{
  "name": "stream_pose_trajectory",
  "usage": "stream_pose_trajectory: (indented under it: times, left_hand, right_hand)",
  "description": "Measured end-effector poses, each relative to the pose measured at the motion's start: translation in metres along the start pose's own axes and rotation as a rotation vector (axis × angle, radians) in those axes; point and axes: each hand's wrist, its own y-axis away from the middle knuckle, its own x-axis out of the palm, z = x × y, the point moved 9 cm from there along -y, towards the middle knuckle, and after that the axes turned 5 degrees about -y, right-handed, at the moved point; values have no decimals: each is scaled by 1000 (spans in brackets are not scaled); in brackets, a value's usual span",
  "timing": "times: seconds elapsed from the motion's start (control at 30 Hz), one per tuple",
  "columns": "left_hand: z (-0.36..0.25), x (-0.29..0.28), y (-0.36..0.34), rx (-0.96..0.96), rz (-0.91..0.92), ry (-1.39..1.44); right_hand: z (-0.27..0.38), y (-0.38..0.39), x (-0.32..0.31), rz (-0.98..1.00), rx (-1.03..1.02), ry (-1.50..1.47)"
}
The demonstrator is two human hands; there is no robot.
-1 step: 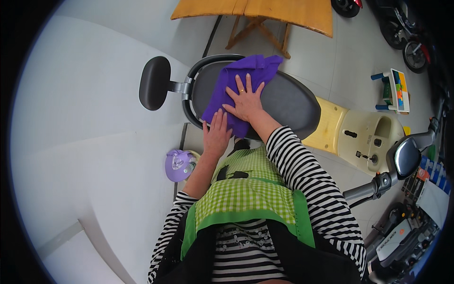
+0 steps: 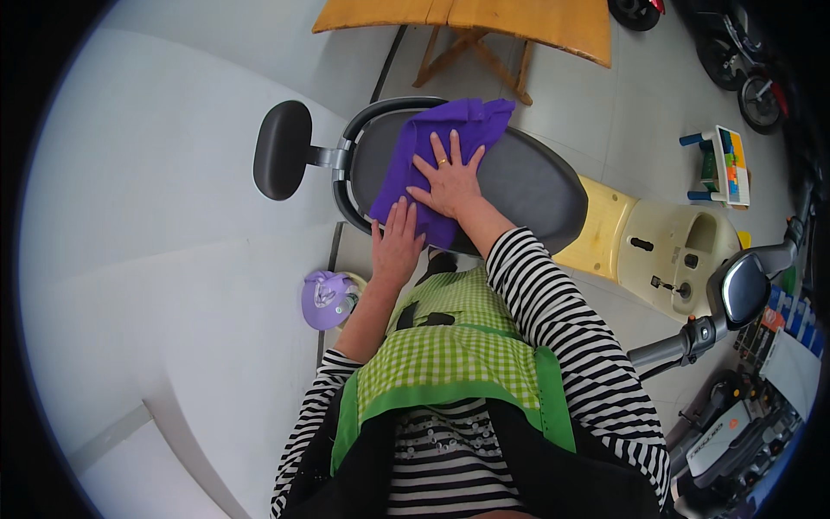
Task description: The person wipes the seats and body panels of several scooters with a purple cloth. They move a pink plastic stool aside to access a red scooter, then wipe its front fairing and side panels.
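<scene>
A purple cloth (image 2: 471, 130) lies rumpled across the dark padded seat (image 2: 536, 199) of a cream scooter (image 2: 683, 233). My right hand (image 2: 454, 182) rests open on the cloth, fingers spread, with a ring on one finger. Below and left of it, my left hand (image 2: 396, 246) lies open, fingertips on the cloth's lower-left edge and fingers fairly straight. A curved rail (image 2: 347, 195) wraps round the seat's rear, with a dark backrest pad (image 2: 281, 151) on a metal bracket at the left.
A wooden folding table (image 2: 532, 26) stands beyond the seat. A light purple cap-like item (image 2: 322, 307) sits low by the white wall (image 2: 147, 216). The handlebar and mirror (image 2: 742, 285) reach along the right. A small stool-like stand (image 2: 726, 164), parked two-wheelers (image 2: 756, 104) and black machinery (image 2: 726, 415) fill the right side.
</scene>
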Motion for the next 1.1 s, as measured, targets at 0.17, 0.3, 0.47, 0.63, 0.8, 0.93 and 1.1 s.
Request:
stream_pose_trajectory:
  times: [0.17, 0.3, 0.47, 0.63, 0.8, 0.93, 1.1]
  left_hand:
    - [12, 1, 3, -78, 39, 98]
    - [17, 3, 6, -97, 87, 6]
    - [15, 4, 4, -92, 87, -12]
    - [16, 6, 5, -65, 95, -44]
    - [17, 9, 5, -46, 114, -26]
    - [17, 12, 4, -43, 137, -25]
    - [13, 8, 4, -32, 158, -50]
  right_hand:
    - [-21, -16, -6, -34, 38, 42]
    - [-58, -12, -16, -98, 151, 72]
    - [-126, 26, -34, -126, 359, 85]
    - [-142, 79, -39, -181, 400, 151]
    - [-131, 130, -23, -169, 412, 147]
    - [-113, 167, -9, -186, 367, 123]
    - [-97, 178, 1, -141, 321, 140]
